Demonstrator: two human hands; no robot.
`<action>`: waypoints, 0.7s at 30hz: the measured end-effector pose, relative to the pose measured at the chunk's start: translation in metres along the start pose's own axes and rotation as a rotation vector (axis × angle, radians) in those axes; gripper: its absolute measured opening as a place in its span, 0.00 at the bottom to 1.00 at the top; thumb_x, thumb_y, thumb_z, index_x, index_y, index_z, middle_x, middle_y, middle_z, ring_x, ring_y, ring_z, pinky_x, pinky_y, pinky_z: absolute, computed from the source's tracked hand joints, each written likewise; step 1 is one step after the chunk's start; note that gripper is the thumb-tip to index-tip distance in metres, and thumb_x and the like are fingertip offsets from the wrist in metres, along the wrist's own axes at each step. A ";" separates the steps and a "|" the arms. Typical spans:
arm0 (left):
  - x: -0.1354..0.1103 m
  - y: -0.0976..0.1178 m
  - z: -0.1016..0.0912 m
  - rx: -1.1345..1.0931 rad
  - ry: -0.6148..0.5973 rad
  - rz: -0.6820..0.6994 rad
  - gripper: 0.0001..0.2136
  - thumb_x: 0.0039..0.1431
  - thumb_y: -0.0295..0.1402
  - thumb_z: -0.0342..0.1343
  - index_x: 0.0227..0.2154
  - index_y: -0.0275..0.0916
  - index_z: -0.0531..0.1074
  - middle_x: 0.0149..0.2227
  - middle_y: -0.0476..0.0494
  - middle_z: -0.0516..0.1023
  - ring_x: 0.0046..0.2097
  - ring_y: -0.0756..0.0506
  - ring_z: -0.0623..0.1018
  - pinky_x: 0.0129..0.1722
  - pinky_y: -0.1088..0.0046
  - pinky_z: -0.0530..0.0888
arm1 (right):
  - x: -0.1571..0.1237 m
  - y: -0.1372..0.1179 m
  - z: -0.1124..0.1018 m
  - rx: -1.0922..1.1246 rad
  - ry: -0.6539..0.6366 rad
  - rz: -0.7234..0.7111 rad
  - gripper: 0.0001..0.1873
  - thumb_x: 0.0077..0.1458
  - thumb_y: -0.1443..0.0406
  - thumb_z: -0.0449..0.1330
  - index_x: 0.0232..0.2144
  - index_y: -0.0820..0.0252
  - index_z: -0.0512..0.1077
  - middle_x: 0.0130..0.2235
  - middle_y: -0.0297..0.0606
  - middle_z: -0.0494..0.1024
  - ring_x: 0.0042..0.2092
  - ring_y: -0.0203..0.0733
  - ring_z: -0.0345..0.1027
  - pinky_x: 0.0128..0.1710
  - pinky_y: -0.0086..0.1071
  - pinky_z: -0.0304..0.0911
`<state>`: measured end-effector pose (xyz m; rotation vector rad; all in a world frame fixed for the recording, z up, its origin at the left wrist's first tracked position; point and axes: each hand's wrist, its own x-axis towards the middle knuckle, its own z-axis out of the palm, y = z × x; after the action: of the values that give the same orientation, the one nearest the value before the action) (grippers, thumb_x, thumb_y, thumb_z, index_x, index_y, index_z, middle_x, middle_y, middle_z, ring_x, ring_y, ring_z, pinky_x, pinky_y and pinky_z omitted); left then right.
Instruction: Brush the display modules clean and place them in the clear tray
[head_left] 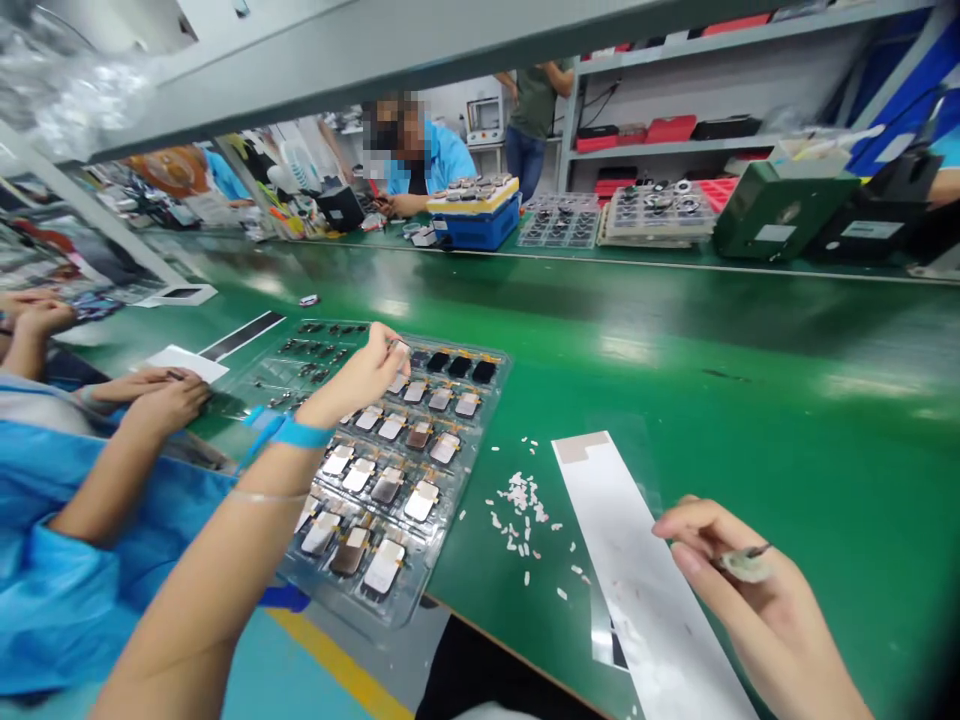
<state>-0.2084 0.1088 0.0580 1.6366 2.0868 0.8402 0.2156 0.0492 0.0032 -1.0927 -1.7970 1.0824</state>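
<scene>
The left hand (373, 368) is pinching a small pale piece (402, 353) at the tray's (471, 442) far row, where pockets are presumably keeping the screens (422, 500) apart. The right hand (750, 590), thumb and forefinger slightly parted, is tucking a small tool (746, 565) into curled fingers beside the white strip (637, 550).

No word, brand or number can be read in this view. A white label (775, 232) is attached on the front of the green box (784, 200), which stands at the far side of the green bench (825, 420), and a second white label (872, 229) is on the black box (862, 249) just beside it, at the right; on both, the print is too small and blurred to tell any letter.
</scene>
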 end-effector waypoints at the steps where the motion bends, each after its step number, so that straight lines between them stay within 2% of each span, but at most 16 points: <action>1: 0.016 -0.012 0.001 0.007 0.021 -0.036 0.08 0.69 0.35 0.49 0.45 0.35 0.65 0.31 0.51 0.76 0.26 0.51 0.71 0.31 0.73 0.71 | 0.001 0.001 0.001 0.000 -0.002 0.012 0.08 0.59 0.56 0.60 0.35 0.52 0.74 0.30 0.36 0.71 0.29 0.40 0.65 0.24 0.28 0.63; 4: 0.047 -0.041 0.012 0.043 0.039 -0.149 0.12 0.68 0.37 0.54 0.48 0.35 0.70 0.41 0.44 0.77 0.35 0.48 0.77 0.35 0.68 0.77 | 0.003 0.002 0.005 0.020 0.046 0.071 0.09 0.58 0.55 0.60 0.34 0.52 0.74 0.30 0.36 0.71 0.29 0.39 0.65 0.24 0.27 0.62; 6: 0.058 -0.054 0.019 0.075 0.017 -0.206 0.14 0.66 0.37 0.57 0.50 0.35 0.71 0.47 0.41 0.76 0.42 0.45 0.79 0.40 0.63 0.79 | 0.004 0.002 0.007 0.039 0.077 0.094 0.10 0.58 0.54 0.61 0.33 0.52 0.73 0.30 0.35 0.70 0.30 0.39 0.64 0.24 0.26 0.61; 9: 0.067 -0.064 0.026 0.132 -0.006 -0.244 0.15 0.66 0.37 0.57 0.51 0.36 0.71 0.50 0.40 0.75 0.46 0.42 0.78 0.44 0.59 0.78 | 0.004 0.004 0.007 0.036 0.048 0.077 0.09 0.57 0.55 0.61 0.33 0.52 0.74 0.30 0.35 0.71 0.30 0.39 0.65 0.23 0.26 0.62; 16: 0.065 -0.069 0.023 0.272 0.060 -0.202 0.15 0.66 0.38 0.57 0.50 0.35 0.71 0.48 0.40 0.76 0.44 0.43 0.79 0.42 0.61 0.79 | 0.005 0.012 0.006 0.005 -0.003 0.065 0.09 0.58 0.55 0.60 0.33 0.52 0.74 0.30 0.35 0.72 0.29 0.40 0.67 0.23 0.26 0.63; 21: 0.050 -0.067 0.026 0.409 0.158 -0.048 0.15 0.66 0.37 0.57 0.52 0.36 0.71 0.52 0.39 0.74 0.49 0.40 0.77 0.48 0.56 0.76 | 0.004 0.013 0.007 0.033 0.005 0.082 0.08 0.59 0.55 0.60 0.34 0.51 0.73 0.31 0.36 0.73 0.29 0.39 0.65 0.22 0.26 0.60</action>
<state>-0.2558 0.1525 -0.0013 1.7526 2.5298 0.5672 0.2116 0.0547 -0.0107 -1.1568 -1.7380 1.1524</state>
